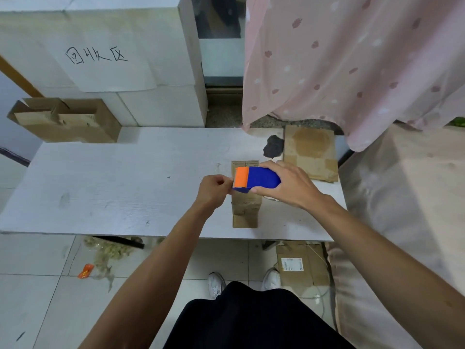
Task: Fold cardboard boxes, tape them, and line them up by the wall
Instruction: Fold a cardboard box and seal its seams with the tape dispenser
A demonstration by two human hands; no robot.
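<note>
My right hand [289, 183] grips a blue tape dispenser [259, 178] with an orange front, held just above a small brown cardboard box [246, 210] that stands on the white table [125, 177]. My left hand [214, 188] is pinched at the dispenser's toothed edge, fingers closed on what looks like the clear tape end; the tape itself is barely visible. The box's top is partly hidden by the dispenser.
A flattened cardboard sheet [310, 152] lies at the table's back right beside a dark patch [273, 147]. An open brown box [65, 119] sits at the back left before stacked white cartons [113, 46]. A pink curtain [352, 59] hangs right. Cardboard [299, 268] lies on the floor.
</note>
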